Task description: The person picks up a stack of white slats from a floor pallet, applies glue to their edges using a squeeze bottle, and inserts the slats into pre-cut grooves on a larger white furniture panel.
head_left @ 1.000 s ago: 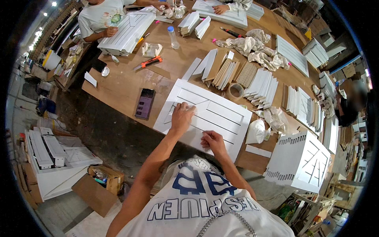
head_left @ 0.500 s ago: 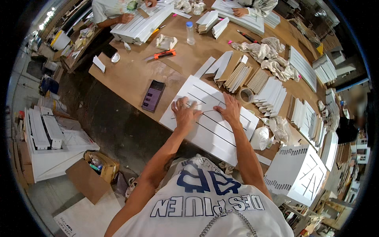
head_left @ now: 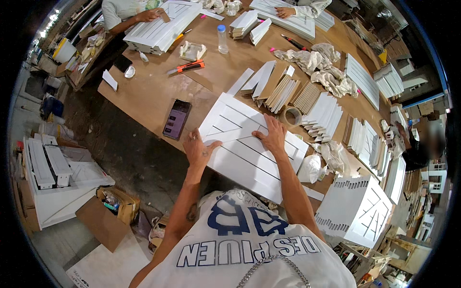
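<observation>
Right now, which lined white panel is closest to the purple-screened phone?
The white panel at the near edge of the table, just right of the phone; other lined panels lie farther away.

Panel (head_left: 242,165): on the near edge of the table (head_left: 144,96)
Left hand (head_left: 196,150): at the panel's left edge, partly over it
Right hand (head_left: 273,138): on the panel's far side, right of the left hand
Phone (head_left: 176,119): on the table, just left of the panel
Cutter knife (head_left: 187,66): beyond the phone
Bottle (head_left: 222,42): farther back, to the right of the cutter knife
Strip stacks (head_left: 321,113): behind the panel, in a row running right
Tape roll (head_left: 285,117): between strip stacks and panel
Cloth heap (head_left: 331,79): beyond the strip stacks
Bag (head_left: 311,168): just right of the panel
Carton (head_left: 127,210): on the floor (head_left: 120,139), left of the table's near edge
</observation>
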Demonstrator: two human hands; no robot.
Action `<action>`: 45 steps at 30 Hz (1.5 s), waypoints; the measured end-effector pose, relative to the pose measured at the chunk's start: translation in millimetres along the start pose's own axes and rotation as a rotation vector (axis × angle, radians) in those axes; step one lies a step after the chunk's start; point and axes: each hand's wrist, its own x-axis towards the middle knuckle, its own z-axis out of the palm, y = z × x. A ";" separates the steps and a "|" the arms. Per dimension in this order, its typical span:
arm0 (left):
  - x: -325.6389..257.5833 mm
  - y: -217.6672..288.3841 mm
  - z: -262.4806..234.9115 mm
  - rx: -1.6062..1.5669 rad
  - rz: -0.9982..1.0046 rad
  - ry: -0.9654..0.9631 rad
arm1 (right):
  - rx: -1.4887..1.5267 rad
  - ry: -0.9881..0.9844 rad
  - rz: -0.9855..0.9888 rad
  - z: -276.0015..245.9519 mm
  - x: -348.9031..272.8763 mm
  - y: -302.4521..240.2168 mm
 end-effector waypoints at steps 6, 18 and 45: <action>3.7 9.0 -8.2 -0.008 -0.009 0.002 | -0.005 -0.007 -0.006 1.4 -1.8 3.5; 6.1 10.0 -6.1 0.037 0.015 0.024 | 0.039 0.016 0.027 1.0 -0.5 0.8; 6.6 4.4 4.4 -0.057 0.004 0.022 | 0.031 -0.009 0.150 -3.0 5.8 -1.5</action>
